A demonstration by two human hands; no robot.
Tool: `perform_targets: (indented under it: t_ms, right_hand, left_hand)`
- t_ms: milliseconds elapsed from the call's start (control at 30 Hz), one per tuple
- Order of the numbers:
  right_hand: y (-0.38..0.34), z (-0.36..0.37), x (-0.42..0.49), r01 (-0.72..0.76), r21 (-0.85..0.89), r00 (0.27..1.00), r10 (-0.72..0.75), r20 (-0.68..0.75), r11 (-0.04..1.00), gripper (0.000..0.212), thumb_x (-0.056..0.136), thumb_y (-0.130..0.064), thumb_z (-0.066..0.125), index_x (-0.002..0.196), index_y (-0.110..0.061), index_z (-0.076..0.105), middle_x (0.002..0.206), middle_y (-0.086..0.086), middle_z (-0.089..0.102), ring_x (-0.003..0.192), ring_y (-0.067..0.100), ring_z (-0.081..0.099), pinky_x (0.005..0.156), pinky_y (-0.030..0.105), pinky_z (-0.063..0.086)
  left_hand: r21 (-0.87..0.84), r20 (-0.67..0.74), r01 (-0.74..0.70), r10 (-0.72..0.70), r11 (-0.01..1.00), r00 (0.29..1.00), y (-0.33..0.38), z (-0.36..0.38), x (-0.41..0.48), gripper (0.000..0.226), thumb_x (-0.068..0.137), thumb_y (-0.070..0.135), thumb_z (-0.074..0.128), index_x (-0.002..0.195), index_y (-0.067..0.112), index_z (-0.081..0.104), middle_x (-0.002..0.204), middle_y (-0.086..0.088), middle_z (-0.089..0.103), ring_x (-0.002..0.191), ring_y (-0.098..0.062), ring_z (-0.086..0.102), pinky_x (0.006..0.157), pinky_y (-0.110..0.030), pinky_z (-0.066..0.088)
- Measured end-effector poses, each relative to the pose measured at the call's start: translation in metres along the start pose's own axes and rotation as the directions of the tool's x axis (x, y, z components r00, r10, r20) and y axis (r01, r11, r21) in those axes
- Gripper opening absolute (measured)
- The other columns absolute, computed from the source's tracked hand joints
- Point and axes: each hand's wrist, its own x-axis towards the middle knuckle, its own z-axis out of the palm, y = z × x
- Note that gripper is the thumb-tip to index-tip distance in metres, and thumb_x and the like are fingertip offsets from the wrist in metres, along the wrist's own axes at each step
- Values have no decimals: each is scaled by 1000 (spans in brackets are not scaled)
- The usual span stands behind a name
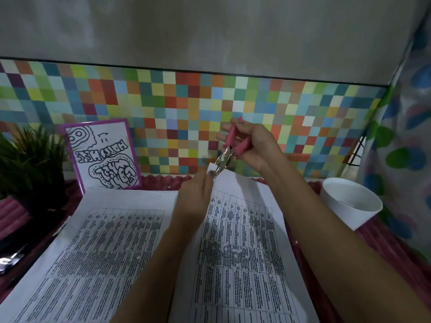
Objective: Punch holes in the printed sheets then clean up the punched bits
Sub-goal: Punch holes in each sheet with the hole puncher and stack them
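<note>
Squeezing the pink handles of the punch (229, 148), the right hand (254, 145) has its fingers curled tight around them. The metal tip of the punch bites the top corner of a sheet (245, 252). The left hand (196, 197) pinches that same corner just beside the tip and lifts it up a little. The rest of the sheet lies on the pink cloth (14, 213). A second sheet (105, 248) lies flat to the left, touching the first one. Tiny white bits (229, 249) sit on the printed sheets. A white cup (349, 206) stands to the right, near the right arm. A green plant (30, 164) and a card (102, 155) with a purple edge stand at the back left, by the wall (163, 101) of little colored squares.
</note>
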Motion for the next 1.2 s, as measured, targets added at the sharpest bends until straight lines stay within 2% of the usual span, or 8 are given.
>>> perform_targets:
  t_ms: [133, 233, 433, 667, 800, 900, 1000, 1200]
  right_hand:
    - [-2, 0, -3, 116, -96, 991, -109, 77, 989, 21, 97, -3, 49, 115, -5, 60, 116, 17, 68, 96, 32, 70, 78, 42, 57]
    - [-7, 3, -8, 63, -142, 994, -50, 94, 988, 23, 97, -1, 48, 115, -8, 61, 118, 15, 67, 100, 34, 68, 72, 38, 56]
    - [-6, 12, -15, 54, -201, 998, -61, -25, 978, 21, 93, 5, 52, 113, 0, 59, 118, 21, 66, 103, 40, 66, 51, 27, 54]
    - [-3, 15, -17, 68, -190, 998, -70, -7, 979, 31, 89, 9, 55, 120, 6, 56, 110, 26, 65, 87, 36, 63, 57, 30, 55]
    - [-2, 10, -12, 142, -261, 983, -166, -73, 955, 32, 87, 5, 59, 117, -5, 60, 106, 18, 69, 79, 29, 67, 57, 28, 55]
    - [-3, 0, -6, 147, -268, 973, -188, -134, 952, 21, 83, 4, 58, 102, -5, 63, 82, 13, 66, 66, 27, 64, 71, 42, 55]
    - [-4, -9, -5, 150, -220, 969, -187, -162, 964, 5, 84, -2, 57, 81, -4, 60, 68, 14, 56, 54, 27, 55, 59, 38, 51]
    - [-9, -21, -6, 220, -138, 938, -248, -241, 966, 9, 89, -6, 55, 80, -4, 58, 53, 7, 53, 43, 22, 47, 42, 25, 39]
  left_hand:
    - [-45, 39, -32, 33, 998, 999, 6, 2, -2, 33, 105, 21, 38, 75, 32, 43, 54, 8, 38, 44, -5, 34, 42, -20, 25]
    - [8, 29, -26, 26, 1000, 999, 2, 1, -2, 33, 105, 23, 37, 73, 32, 41, 52, 8, 38, 42, -5, 37, 44, -16, 24]
    - [111, 85, -90, 81, 990, 993, -2, 3, -1, 28, 104, 25, 38, 95, 10, 60, 56, 6, 48, 45, -5, 43, 45, -15, 26]
    - [224, 7, 20, -22, 974, 1000, 2, 3, 0, 30, 104, 26, 35, 79, 16, 48, 55, 7, 46, 45, -3, 42, 45, -15, 20]
    - [79, 6, -20, 20, 997, 1000, 3, 0, 2, 32, 105, 23, 36, 74, 28, 43, 55, 7, 47, 44, -7, 44, 44, -17, 28]
    - [-87, -29, -19, 16, 996, 999, 5, -5, 2, 36, 105, 18, 36, 71, 29, 44, 56, 6, 43, 47, -7, 40, 45, -21, 29]
    - [-211, -47, 37, -48, 977, 998, 4, -5, 2, 36, 105, 17, 38, 70, 24, 44, 55, 8, 37, 48, -4, 33, 45, -22, 27]
    - [-302, -37, 165, -185, 939, 982, 2, -4, -1, 34, 104, 23, 40, 74, 10, 49, 64, -3, 42, 58, -13, 39, 52, -26, 32]
